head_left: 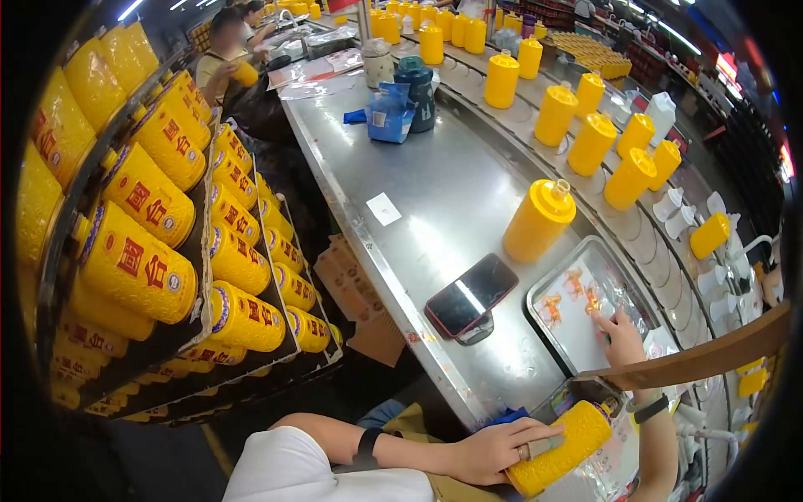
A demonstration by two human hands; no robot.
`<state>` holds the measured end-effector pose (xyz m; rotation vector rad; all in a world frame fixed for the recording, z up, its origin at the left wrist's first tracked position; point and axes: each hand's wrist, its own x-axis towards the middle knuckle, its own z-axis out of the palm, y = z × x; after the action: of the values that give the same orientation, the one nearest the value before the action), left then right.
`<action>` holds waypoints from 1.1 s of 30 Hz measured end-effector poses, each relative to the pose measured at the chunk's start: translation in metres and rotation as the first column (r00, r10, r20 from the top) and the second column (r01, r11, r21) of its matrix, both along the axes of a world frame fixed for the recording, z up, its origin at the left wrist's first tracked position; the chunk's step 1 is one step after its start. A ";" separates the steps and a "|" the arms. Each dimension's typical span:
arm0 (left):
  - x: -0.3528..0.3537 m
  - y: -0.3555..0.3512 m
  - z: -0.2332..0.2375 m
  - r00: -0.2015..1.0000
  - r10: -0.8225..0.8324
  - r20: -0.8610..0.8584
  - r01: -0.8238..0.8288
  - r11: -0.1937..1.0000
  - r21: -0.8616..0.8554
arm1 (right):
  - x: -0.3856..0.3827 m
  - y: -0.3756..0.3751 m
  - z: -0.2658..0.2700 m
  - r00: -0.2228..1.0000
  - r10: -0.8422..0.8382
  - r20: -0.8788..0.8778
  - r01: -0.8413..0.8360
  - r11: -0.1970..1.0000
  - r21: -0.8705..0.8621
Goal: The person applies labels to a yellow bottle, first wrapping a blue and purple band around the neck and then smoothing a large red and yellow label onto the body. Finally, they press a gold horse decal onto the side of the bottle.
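Observation:
My left hand (493,452) is wrapped over a yellow textured bottle (565,448) that lies tilted at the table's near edge; a grey band shows on a finger. My right hand (623,339) reaches over the metal tray (552,343), its fingertips at an orange decal (591,299). Two more orange decals, one (574,283) behind and one (550,310) to the left, lie on the tray. Whether the right fingers grip the decal is too small to tell. A plain yellow bottle (539,222) stands behind the tray.
A phone (472,294) lies on the steel table (351,192). Farther back are a dark jug (416,92) and a blue packet (390,115). Racked labelled bottles (138,262) stand at left; a conveyor (535,151) carries yellow bottles at right. A wooden bar (703,347) crosses my right forearm. A co-worker (222,58) sits far left.

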<state>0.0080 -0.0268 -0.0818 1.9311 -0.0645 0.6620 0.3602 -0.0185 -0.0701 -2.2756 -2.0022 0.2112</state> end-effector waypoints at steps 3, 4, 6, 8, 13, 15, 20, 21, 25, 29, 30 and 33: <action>-0.002 0.001 0.003 0.997 -0.039 -0.062 0.039 0.999 -0.004 | -0.007 -0.002 0.003 0.999 -0.030 -0.036 0.030 0.999 0.015; -0.001 0.001 0.002 0.998 -0.030 -0.062 0.030 1.000 0.004 | -0.010 0.002 0.004 0.999 -0.021 -0.036 0.022 1.000 0.023; 0.002 -0.003 -0.001 1.000 0.008 -0.009 -0.008 1.000 0.015 | -0.019 0.008 0.004 0.997 -0.042 0.071 0.024 0.972 0.232; 0.001 -0.003 -0.001 1.000 0.003 -0.018 -0.003 1.000 -0.006 | -0.013 0.013 0.000 0.994 0.030 0.101 -0.057 0.961 0.270; 0.001 -0.002 -0.003 0.999 -0.030 -0.032 0.031 1.000 0.007 | -0.020 0.015 0.000 0.976 0.113 0.185 -0.125 0.991 0.055; 0.001 -0.006 -0.004 0.999 -0.034 -0.033 0.033 0.999 -0.009 | -0.019 0.014 -0.005 0.969 0.136 0.208 -0.154 0.985 0.074; 0.001 -0.003 -0.003 0.999 -0.028 -0.033 0.028 1.000 0.000 | -0.017 0.012 -0.006 0.969 0.116 0.218 -0.140 0.985 0.101; 0.001 -0.002 -0.003 0.999 -0.031 -0.033 0.031 1.000 -0.004 | -0.022 0.012 -0.004 0.967 0.134 0.218 -0.158 0.983 0.095; 0.000 0.003 0.002 1.000 0.013 0.013 -0.014 0.999 0.036 | -0.020 0.008 0.001 0.974 0.119 0.190 -0.138 0.986 0.088; 0.002 0.007 0.006 0.999 0.045 0.000 -0.045 0.997 0.056 | -0.011 -0.006 0.007 0.974 0.215 0.070 -0.218 0.975 0.036; 0.004 0.006 0.004 0.998 0.065 0.024 -0.066 0.997 0.030 | -0.021 -0.011 0.019 0.985 0.171 -0.003 -0.171 0.985 0.012; 0.000 0.008 0.016 0.998 0.027 -0.052 -0.025 0.999 0.043 | -0.007 -0.021 0.023 0.976 0.135 -0.172 -0.140 0.990 -0.018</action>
<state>0.0085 -0.0186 -0.0654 1.9924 -0.0201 0.6310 0.3536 -0.0395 -0.0473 -2.0576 -2.0808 0.4340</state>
